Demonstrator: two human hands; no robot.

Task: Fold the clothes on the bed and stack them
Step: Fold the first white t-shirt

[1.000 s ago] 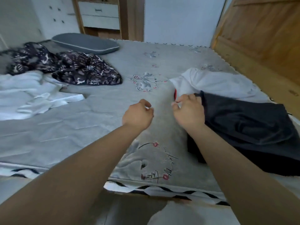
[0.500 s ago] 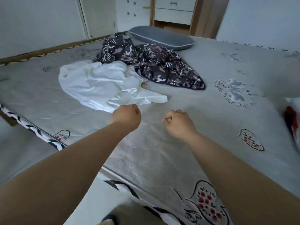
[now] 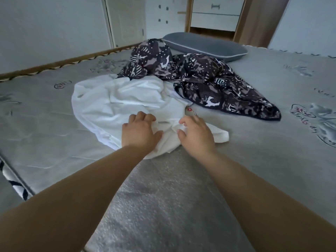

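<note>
Crumpled, white garment sprawls leftward under both hands.

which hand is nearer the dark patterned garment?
Right. The right hand is on the white garment's near edge, just short of the dark patterned garment; the left hand sits further left.

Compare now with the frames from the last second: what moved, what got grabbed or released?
Both hands left the dark folded garment at the right, now out of view, and reached left and forward. The left hand and right hand went from fists over bare mattress to resting on the near edge of the white garment, fingers spread; no firm grip yet. The white garment, patterned garment and pillow kept their arrangement.
</note>
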